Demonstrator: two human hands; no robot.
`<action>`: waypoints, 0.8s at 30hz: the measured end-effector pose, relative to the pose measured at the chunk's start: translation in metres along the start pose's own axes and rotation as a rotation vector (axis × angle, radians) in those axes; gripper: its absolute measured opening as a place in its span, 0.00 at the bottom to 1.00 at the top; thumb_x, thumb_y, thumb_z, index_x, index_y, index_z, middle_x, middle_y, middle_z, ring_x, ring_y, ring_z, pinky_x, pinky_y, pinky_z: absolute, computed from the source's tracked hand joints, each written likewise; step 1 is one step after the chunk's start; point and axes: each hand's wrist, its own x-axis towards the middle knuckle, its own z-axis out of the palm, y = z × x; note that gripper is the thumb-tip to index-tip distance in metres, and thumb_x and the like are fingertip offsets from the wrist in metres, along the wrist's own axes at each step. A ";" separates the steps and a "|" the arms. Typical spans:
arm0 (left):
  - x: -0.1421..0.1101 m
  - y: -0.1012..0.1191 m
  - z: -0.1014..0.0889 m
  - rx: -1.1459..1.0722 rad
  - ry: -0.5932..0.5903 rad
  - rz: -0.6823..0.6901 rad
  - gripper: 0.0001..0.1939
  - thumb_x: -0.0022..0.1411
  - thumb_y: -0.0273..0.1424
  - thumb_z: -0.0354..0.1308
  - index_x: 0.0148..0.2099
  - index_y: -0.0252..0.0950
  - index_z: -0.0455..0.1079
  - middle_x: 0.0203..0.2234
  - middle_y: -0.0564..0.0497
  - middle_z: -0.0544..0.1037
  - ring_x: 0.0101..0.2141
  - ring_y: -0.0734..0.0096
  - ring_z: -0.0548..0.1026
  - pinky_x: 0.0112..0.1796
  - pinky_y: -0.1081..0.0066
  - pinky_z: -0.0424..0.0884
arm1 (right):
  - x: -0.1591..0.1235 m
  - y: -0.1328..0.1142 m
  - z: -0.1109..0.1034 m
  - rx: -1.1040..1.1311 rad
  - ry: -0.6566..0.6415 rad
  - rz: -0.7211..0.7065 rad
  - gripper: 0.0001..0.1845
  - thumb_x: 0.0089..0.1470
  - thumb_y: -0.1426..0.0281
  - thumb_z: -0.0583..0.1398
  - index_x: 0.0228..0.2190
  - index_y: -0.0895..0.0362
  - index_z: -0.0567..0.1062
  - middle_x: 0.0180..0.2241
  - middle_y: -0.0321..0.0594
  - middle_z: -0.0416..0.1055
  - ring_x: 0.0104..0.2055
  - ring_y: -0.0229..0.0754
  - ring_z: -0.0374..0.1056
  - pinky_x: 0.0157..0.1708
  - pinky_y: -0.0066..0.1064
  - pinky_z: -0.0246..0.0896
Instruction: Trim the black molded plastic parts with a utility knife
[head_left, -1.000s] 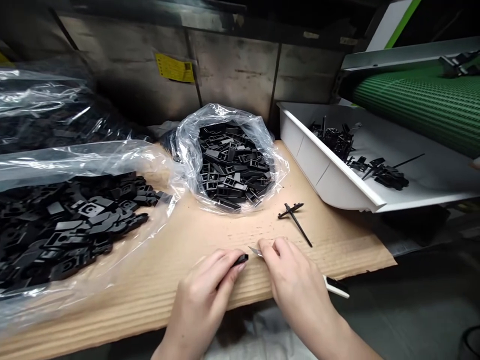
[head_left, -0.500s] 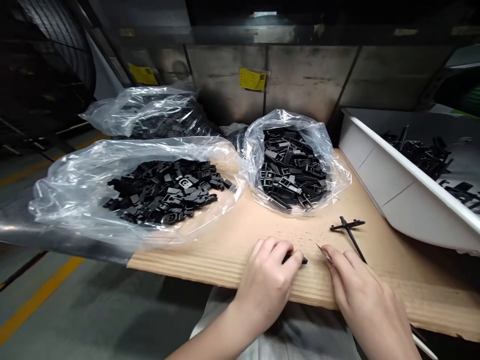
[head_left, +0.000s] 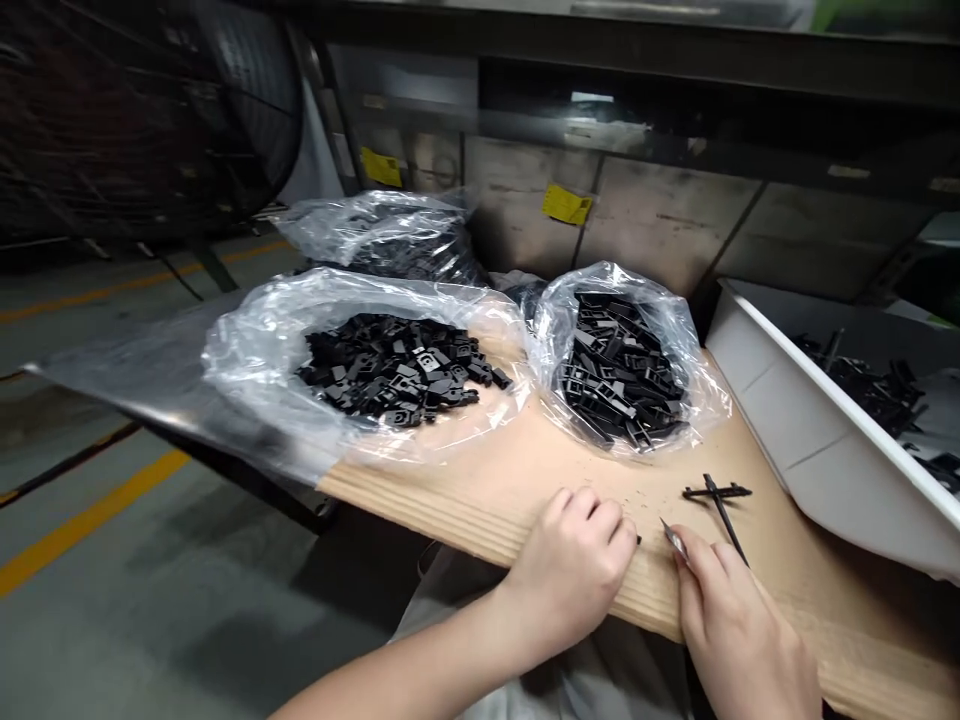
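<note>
My left hand (head_left: 581, 560) rests near the front edge of the cardboard, fingers curled round a black plastic part (head_left: 638, 540). Only a small dark tip of that part shows past the fingers. In my right hand (head_left: 739, 620) a thin pointed metal blade (head_left: 674, 540) is pinched between thumb and fingers, its tip directed toward the left hand but apart from it. A black cross-shaped plastic piece (head_left: 718, 492) with a long stem lies just beyond the right hand, its lower end hidden behind the fingers.
Two open clear bags hold small black parts (head_left: 397, 370) and longer black clips (head_left: 622, 370). A filled bag (head_left: 382, 235) lies behind them. The white tray (head_left: 810, 400) on the right contains more black pieces. Cardboard (head_left: 495, 470) covers the tabletop; a large fan (head_left: 247, 100) stands at back left.
My view has turned left, so the scene sits further right and lower. The left fingers cover more of the black part. Both hands keep their grips.
</note>
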 end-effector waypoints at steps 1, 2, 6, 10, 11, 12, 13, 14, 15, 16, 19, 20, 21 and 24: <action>0.000 0.000 0.000 0.004 -0.002 0.004 0.05 0.59 0.24 0.50 0.36 0.32 0.67 0.31 0.47 0.72 0.34 0.62 0.68 0.34 0.64 0.65 | 0.000 0.001 0.001 -0.007 0.007 -0.008 0.14 0.54 0.72 0.52 0.42 0.54 0.70 0.29 0.35 0.71 0.24 0.38 0.70 0.14 0.26 0.56; 0.000 0.000 0.000 0.006 -0.002 0.009 0.05 0.59 0.25 0.51 0.36 0.32 0.67 0.32 0.47 0.73 0.35 0.62 0.68 0.35 0.64 0.65 | 0.000 0.002 0.001 -0.011 0.016 -0.016 0.14 0.54 0.73 0.52 0.42 0.54 0.70 0.29 0.35 0.72 0.24 0.38 0.71 0.13 0.26 0.56; 0.001 -0.002 0.004 -0.006 0.019 0.050 0.08 0.61 0.25 0.49 0.42 0.31 0.67 0.39 0.45 0.73 0.42 0.63 0.69 0.43 0.65 0.63 | 0.000 0.004 0.002 -0.007 0.046 -0.068 0.12 0.54 0.71 0.53 0.40 0.54 0.72 0.27 0.35 0.72 0.21 0.36 0.70 0.11 0.24 0.55; 0.000 -0.003 0.007 -0.013 0.038 0.092 0.11 0.62 0.26 0.49 0.45 0.30 0.66 0.43 0.43 0.73 0.44 0.63 0.69 0.45 0.65 0.62 | -0.001 0.002 0.001 -0.015 0.074 -0.065 0.11 0.55 0.72 0.52 0.37 0.54 0.73 0.27 0.36 0.71 0.21 0.35 0.69 0.12 0.23 0.55; 0.000 -0.003 0.007 -0.014 0.039 0.096 0.11 0.61 0.26 0.49 0.45 0.30 0.66 0.43 0.43 0.73 0.44 0.62 0.69 0.45 0.65 0.63 | -0.002 0.001 0.001 -0.019 0.082 -0.052 0.12 0.55 0.72 0.51 0.37 0.54 0.73 0.28 0.36 0.71 0.21 0.36 0.70 0.13 0.23 0.56; 0.000 -0.003 0.007 -0.014 0.039 0.099 0.10 0.61 0.26 0.50 0.45 0.30 0.66 0.43 0.44 0.73 0.44 0.63 0.69 0.45 0.64 0.64 | -0.002 0.000 0.001 -0.022 0.090 -0.041 0.12 0.55 0.72 0.51 0.36 0.55 0.73 0.28 0.37 0.71 0.22 0.36 0.70 0.13 0.24 0.56; 0.000 -0.003 0.007 -0.015 0.040 0.098 0.10 0.61 0.26 0.51 0.45 0.30 0.66 0.43 0.44 0.73 0.44 0.63 0.70 0.44 0.63 0.64 | -0.002 -0.001 0.001 -0.022 0.095 -0.036 0.12 0.55 0.72 0.51 0.36 0.55 0.73 0.28 0.37 0.71 0.22 0.37 0.70 0.14 0.24 0.56; -0.001 -0.003 0.006 -0.016 0.040 0.096 0.10 0.61 0.26 0.51 0.46 0.30 0.66 0.43 0.45 0.72 0.44 0.63 0.70 0.43 0.62 0.65 | -0.003 -0.002 0.001 -0.020 0.099 -0.037 0.12 0.55 0.72 0.51 0.35 0.54 0.73 0.28 0.36 0.70 0.22 0.37 0.70 0.14 0.24 0.56; -0.001 -0.002 0.006 -0.018 0.042 0.093 0.10 0.62 0.27 0.52 0.46 0.30 0.66 0.44 0.45 0.72 0.44 0.62 0.70 0.43 0.61 0.66 | -0.003 -0.003 0.001 -0.019 0.103 -0.037 0.12 0.55 0.72 0.51 0.35 0.54 0.73 0.28 0.36 0.70 0.22 0.36 0.70 0.14 0.24 0.56; -0.001 -0.002 0.006 -0.021 0.043 0.089 0.10 0.62 0.27 0.52 0.46 0.31 0.66 0.44 0.45 0.72 0.44 0.62 0.70 0.43 0.60 0.66 | -0.003 -0.004 0.002 -0.018 0.107 -0.036 0.12 0.55 0.72 0.51 0.36 0.54 0.73 0.28 0.36 0.70 0.22 0.36 0.69 0.14 0.24 0.56; -0.001 -0.002 0.006 -0.038 0.046 0.079 0.09 0.61 0.27 0.53 0.45 0.31 0.67 0.44 0.46 0.72 0.45 0.62 0.70 0.43 0.59 0.67 | -0.003 -0.005 0.002 -0.018 0.123 -0.023 0.12 0.56 0.73 0.50 0.37 0.55 0.73 0.27 0.36 0.70 0.22 0.37 0.69 0.15 0.25 0.56; -0.001 -0.002 0.005 -0.046 0.047 0.074 0.09 0.61 0.27 0.53 0.44 0.31 0.67 0.44 0.46 0.72 0.45 0.62 0.70 0.43 0.60 0.67 | -0.004 -0.006 0.002 -0.017 0.129 -0.020 0.13 0.56 0.74 0.50 0.37 0.55 0.72 0.27 0.36 0.70 0.22 0.38 0.69 0.15 0.25 0.56; 0.000 -0.002 0.005 -0.054 0.048 0.068 0.09 0.61 0.26 0.53 0.44 0.31 0.67 0.44 0.46 0.73 0.45 0.63 0.70 0.43 0.61 0.66 | -0.004 -0.006 0.002 -0.013 0.135 -0.020 0.13 0.56 0.74 0.50 0.37 0.56 0.72 0.26 0.37 0.70 0.22 0.38 0.69 0.16 0.26 0.56; 0.000 -0.002 0.002 -0.075 0.053 0.048 0.08 0.61 0.25 0.52 0.43 0.32 0.68 0.43 0.45 0.74 0.45 0.64 0.70 0.45 0.64 0.66 | -0.004 -0.007 0.003 0.007 0.150 -0.022 0.14 0.57 0.75 0.49 0.37 0.57 0.73 0.26 0.37 0.70 0.23 0.38 0.69 0.17 0.27 0.57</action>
